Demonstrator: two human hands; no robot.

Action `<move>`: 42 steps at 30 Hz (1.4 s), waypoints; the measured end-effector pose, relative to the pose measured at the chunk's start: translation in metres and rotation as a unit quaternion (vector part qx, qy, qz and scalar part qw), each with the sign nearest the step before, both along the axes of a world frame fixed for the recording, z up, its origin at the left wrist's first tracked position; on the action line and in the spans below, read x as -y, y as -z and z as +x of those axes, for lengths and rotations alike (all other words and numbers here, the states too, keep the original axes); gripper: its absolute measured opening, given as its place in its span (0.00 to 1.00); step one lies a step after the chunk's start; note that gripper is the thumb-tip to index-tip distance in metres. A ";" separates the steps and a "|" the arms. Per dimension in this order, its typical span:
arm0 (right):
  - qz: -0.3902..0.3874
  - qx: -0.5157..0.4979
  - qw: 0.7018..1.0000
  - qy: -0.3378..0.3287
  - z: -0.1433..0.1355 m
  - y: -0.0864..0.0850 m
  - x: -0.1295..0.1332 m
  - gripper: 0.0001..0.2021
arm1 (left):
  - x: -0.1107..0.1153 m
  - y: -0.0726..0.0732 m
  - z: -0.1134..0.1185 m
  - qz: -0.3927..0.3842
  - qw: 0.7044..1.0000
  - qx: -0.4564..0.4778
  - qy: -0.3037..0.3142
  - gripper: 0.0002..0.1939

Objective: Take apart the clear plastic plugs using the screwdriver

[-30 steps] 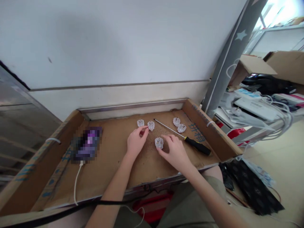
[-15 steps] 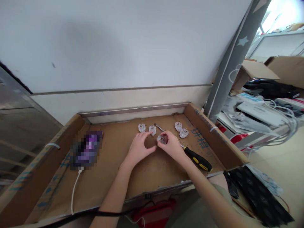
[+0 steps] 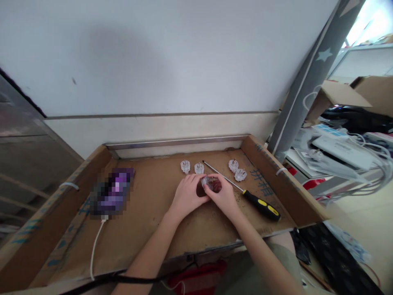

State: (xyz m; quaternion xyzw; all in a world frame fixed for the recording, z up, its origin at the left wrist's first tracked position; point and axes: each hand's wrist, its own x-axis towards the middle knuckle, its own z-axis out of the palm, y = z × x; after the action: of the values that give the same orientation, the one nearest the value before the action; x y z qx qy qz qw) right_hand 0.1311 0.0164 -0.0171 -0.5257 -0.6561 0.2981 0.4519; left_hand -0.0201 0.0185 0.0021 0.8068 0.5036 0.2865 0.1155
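Note:
A clear plastic plug (image 3: 210,182) is pinched in the fingers of my right hand (image 3: 224,196), above the cardboard. From the left, my left hand (image 3: 188,196) curves in, its fingertips at the plug's edge and its thumb close to my right hand. Part of the plug is hidden by the fingers. Just beyond my hands are two more clear plugs, one on the left (image 3: 185,166) and one nearer my fingers (image 3: 199,168). Right of my hands lies a screwdriver (image 3: 260,205) with a black and yellow handle, its shaft pointing away to the left.
Two other clear plugs, one behind (image 3: 233,165) and one in front (image 3: 240,175), lie at the right. A blurred phone (image 3: 115,190) with a white cable (image 3: 97,246) rests at the left. Raised cardboard walls (image 3: 288,192) edge the tray; a white panel (image 3: 172,61) stands behind.
My left hand has moved right, closing the gap to my right hand and bringing its fingertips to the plug. The view has shifted slightly.

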 end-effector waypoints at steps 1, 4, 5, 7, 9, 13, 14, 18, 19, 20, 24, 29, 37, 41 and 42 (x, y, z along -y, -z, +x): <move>0.000 -0.006 1.000 0.000 0.000 0.001 0.000 0.17 | 0.000 0.000 0.001 0.002 1.000 -0.003 -0.002 0.27; 0.000 -0.025 1.000 0.000 -0.001 0.002 -0.001 0.18 | 0.001 0.000 0.001 0.004 1.000 -0.011 -0.010 0.26; -0.001 -0.032 0.999 0.000 -0.001 0.003 -0.001 0.18 | 0.001 -0.001 0.001 0.004 1.000 -0.013 -0.013 0.26; -0.005 -0.049 0.999 0.002 -0.001 0.004 -0.002 0.18 | 0.001 -0.002 -0.001 0.001 1.000 -0.018 -0.019 0.26; -0.009 -0.068 0.998 0.004 0.000 0.004 -0.003 0.18 | 0.001 -0.002 -0.003 -0.003 1.000 -0.016 -0.021 0.27; -0.010 -0.094 0.996 -0.001 0.000 0.002 -0.004 0.19 | 0.002 0.000 -0.005 -0.013 1.000 -0.008 -0.004 0.30; -0.008 -0.099 0.995 0.003 0.000 0.002 -0.004 0.20 | 0.002 0.001 -0.004 -0.019 1.000 -0.013 0.004 0.30; 0.005 -0.118 0.992 0.036 0.001 0.001 -0.005 0.19 | 0.005 0.000 -0.001 -0.030 0.999 -0.020 0.014 0.31; 0.007 -0.120 0.992 0.040 0.001 0.000 -0.004 0.18 | 0.005 -0.001 -0.001 -0.026 1.000 -0.011 0.008 0.31; 0.008 -0.121 0.992 0.042 0.002 0.000 -0.004 0.17 | 0.005 -0.002 -0.001 -0.020 1.000 0.002 0.000 0.29; 0.014 -0.118 0.992 0.031 0.001 -0.002 -0.002 0.15 | 0.004 -0.002 -0.002 0.015 0.998 0.053 -0.023 0.16; 0.022 -0.119 0.993 0.010 -0.003 0.000 -0.001 0.16 | 0.003 -0.001 0.000 0.021 0.999 0.047 -0.007 0.06; 0.027 -0.132 0.991 0.006 -0.003 -0.002 0.000 0.15 | 0.002 -0.002 0.000 0.029 0.998 0.044 -0.038 0.08; 0.022 -0.137 0.990 0.006 -0.002 -0.002 0.000 0.16 | 0.002 -0.002 0.000 0.035 0.997 0.049 -0.043 0.08; 0.018 -0.139 0.990 0.006 -0.002 -0.001 0.000 0.16 | 0.002 -0.002 0.000 0.036 0.997 0.051 -0.041 0.08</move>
State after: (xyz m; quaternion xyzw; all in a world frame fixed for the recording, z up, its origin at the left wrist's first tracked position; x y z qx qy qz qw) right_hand 0.1291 0.0163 -0.0161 -0.4748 -0.5888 0.3539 0.5501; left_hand -0.0199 0.0162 0.0039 0.7735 0.5189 0.3501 0.0999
